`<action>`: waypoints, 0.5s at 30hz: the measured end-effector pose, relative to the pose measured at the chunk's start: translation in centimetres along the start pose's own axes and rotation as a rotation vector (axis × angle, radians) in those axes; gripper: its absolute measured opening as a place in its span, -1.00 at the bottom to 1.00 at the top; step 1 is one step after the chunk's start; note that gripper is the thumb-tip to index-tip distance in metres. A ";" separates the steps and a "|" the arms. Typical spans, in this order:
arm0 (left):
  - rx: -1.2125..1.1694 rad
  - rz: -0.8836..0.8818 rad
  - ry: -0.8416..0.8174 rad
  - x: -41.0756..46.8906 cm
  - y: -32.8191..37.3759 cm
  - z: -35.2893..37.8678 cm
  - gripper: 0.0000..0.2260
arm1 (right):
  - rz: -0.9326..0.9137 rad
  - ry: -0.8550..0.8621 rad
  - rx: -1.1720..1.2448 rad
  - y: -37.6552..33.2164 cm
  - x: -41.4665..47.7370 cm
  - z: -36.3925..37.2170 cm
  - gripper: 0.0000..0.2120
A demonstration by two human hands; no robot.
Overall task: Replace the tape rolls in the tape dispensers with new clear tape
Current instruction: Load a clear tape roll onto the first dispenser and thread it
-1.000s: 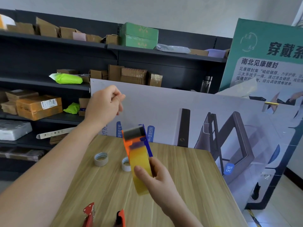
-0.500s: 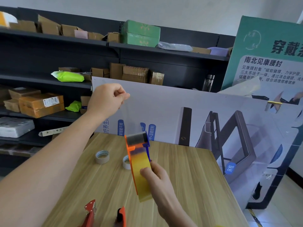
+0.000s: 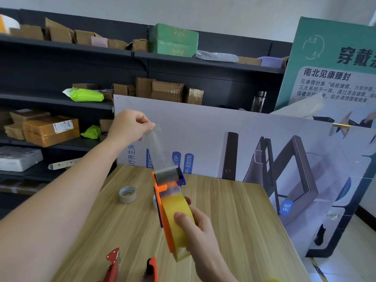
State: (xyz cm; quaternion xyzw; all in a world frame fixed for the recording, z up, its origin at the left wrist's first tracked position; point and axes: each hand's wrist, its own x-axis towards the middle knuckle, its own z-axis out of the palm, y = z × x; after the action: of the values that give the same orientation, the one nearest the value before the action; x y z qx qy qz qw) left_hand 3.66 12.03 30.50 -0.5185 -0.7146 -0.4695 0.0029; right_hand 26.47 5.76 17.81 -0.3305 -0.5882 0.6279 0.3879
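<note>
Wooden desk in the lower centre, backed by a white printed board and a teal poster at upper right, with dark shelving across the upper left carrying a green box, a lime-green packet, a brown taped parcel and a bottle.

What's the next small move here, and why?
Probably lower the left hand so the strip lies flat on the roller of the dispenser. That hand pinches the clear strip taut above the roller, already threaded from the roll, which the right hand grips with the dispenser.
</note>
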 end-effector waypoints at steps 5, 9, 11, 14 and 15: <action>-0.138 -0.196 -0.139 -1.3 -2.3 2.0 -0.90 | -0.027 -0.035 0.082 -1.0 -0.2 -0.6 -0.57; -0.263 -0.318 -0.218 -2.7 -3.7 3.3 -0.91 | -0.005 -0.040 0.104 -1.5 -0.3 -1.2 -0.72; -0.321 -0.371 -0.270 -3.4 -4.1 3.9 -0.89 | 0.000 0.014 0.122 -1.6 -0.3 -1.4 -0.81; -0.405 -0.453 -0.352 -4.9 -4.5 4.7 -0.85 | 0.017 0.052 0.143 -2.1 -0.2 -1.8 -0.81; -0.454 -0.489 -0.378 -5.5 -4.7 5.0 -0.81 | 0.026 0.064 0.145 -2.3 -0.2 -1.9 -0.81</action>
State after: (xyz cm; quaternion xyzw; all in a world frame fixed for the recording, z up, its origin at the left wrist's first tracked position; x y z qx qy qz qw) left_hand 5.12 11.19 21.88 -0.3976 -0.6831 -0.4986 -0.3560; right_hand 28.49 6.54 19.88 -0.3293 -0.5241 0.6628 0.4214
